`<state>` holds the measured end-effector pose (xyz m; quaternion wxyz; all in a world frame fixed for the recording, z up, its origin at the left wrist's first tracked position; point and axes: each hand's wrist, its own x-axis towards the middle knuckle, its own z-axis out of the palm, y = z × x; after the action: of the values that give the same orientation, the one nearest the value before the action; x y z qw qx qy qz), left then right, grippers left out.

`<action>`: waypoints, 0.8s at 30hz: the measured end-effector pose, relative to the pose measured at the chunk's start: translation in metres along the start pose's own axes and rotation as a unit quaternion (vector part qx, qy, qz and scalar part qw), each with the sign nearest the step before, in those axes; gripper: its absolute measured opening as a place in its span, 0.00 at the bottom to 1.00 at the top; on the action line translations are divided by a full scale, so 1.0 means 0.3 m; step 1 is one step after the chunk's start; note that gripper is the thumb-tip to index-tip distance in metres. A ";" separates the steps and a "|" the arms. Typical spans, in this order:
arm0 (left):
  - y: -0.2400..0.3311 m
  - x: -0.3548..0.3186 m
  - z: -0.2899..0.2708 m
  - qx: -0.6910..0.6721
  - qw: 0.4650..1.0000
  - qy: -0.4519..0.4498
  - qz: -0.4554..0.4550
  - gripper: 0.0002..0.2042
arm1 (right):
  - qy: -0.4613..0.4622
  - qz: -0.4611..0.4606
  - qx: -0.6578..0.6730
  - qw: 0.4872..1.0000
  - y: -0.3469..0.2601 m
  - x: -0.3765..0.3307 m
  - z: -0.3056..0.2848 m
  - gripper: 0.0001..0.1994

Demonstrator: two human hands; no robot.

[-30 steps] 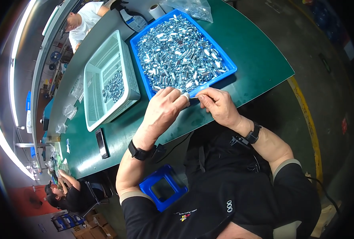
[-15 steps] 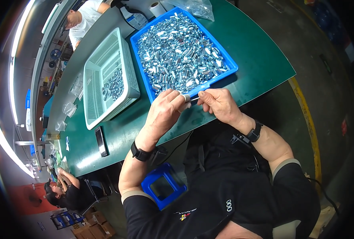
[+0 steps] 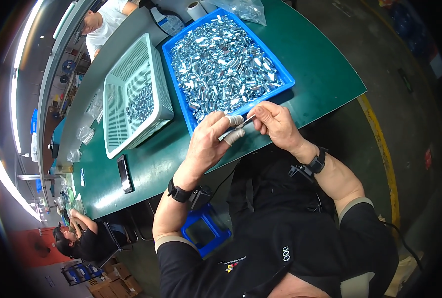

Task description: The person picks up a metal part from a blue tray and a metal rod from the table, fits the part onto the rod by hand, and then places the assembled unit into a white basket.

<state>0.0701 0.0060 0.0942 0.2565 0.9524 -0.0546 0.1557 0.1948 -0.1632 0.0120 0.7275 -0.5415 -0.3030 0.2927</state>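
My left hand [image 3: 206, 144] is at the near edge of the blue tray, its thumb and forefinger wrapped in white tape. Those two fingers close around something small, too hidden to make out. A thin metal rod [image 3: 248, 120] is pinched in my right hand [image 3: 279, 126], its tip reaching the taped fingers. Just beyond both hands, the blue tray [image 3: 279, 89] is heaped with small shiny metal pieces [image 3: 226, 64]. To its left stands a pale green slotted basket [image 3: 160, 99] with a smaller pile of metal pieces [image 3: 142, 103] inside.
A phone [image 3: 125, 174] lies on the green table [image 3: 325, 64] left of my arm. Plastic bags [image 3: 245, 11] and a white roll [image 3: 196, 10] are at the back. A blue stool [image 3: 213, 241] stands below the table. Two other people [image 3: 106, 25] are at work farther off.
The taped thumb and forefinger of my left hand have spread a little and show more. My right hand has risen slightly with the rod, which now slants more.
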 end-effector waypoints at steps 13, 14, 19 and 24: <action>0.033 -0.021 0.050 -0.046 0.995 0.048 -0.079 0.10 | -0.004 -0.020 -0.039 0.999 -0.011 -0.003 0.020 0.21; 0.035 -0.022 0.048 -0.042 0.994 0.054 -0.079 0.09 | -0.005 -0.021 -0.038 0.999 -0.007 -0.002 0.021 0.21; 0.025 -0.052 0.038 -0.013 0.995 0.044 -0.088 0.09 | -0.057 -0.042 -0.110 0.991 -0.001 0.007 0.015 0.22; 0.036 -0.066 -0.004 0.050 0.996 0.059 -0.050 0.09 | -0.019 -0.045 -0.063 0.997 -0.004 -0.010 0.016 0.22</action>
<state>0.0490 -0.0021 0.0938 0.2185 0.9547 0.0167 0.2013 0.1893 -0.1627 0.0138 0.6983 -0.5664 -0.3588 0.2506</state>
